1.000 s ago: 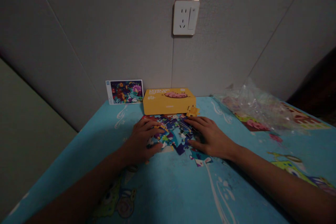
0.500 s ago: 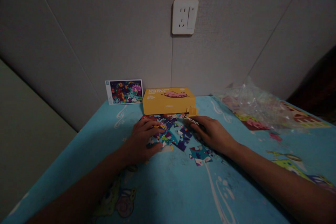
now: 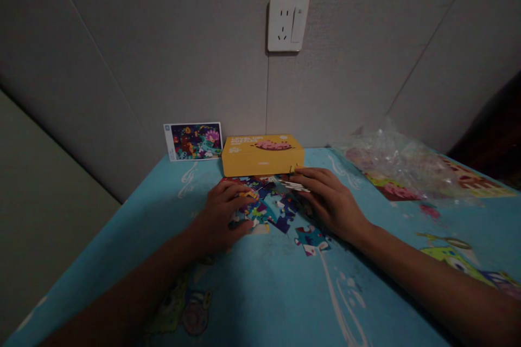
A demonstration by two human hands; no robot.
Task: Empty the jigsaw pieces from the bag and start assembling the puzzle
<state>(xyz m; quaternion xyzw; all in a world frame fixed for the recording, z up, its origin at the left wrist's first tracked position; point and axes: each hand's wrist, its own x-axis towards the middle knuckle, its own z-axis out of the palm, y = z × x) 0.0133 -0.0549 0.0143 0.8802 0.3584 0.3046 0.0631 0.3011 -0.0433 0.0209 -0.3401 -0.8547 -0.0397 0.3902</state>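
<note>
Joined jigsaw puzzle pieces [image 3: 260, 207] in dark blue, red and teal lie on the blue cloth in front of the yellow box. My left hand [image 3: 225, 217] rests over their left side, fingers spread and holding nothing visible. At their right edge, my right hand [image 3: 329, 201] grips a small stack of puzzle pieces [image 3: 296, 186], whose pale edges face left. Its thumb is partly hidden beneath the hand. Two or so joined teal pieces [image 3: 311, 239] lie apart, just below my right hand.
A yellow puzzle box [image 3: 262, 158] stands against the wall beside a picture card [image 3: 195, 142] leaning there. On the right, a clear plastic bag [image 3: 402, 162] covers part of some printed sheets. A wall socket [image 3: 288, 24] is above. Cartoon figures decorate the tablecloth [image 3: 277, 293].
My right hand has lifted and turned slightly, its fingers now higher and straighter, and the stack's edges show more. The left hand stays in nearly the same place.
</note>
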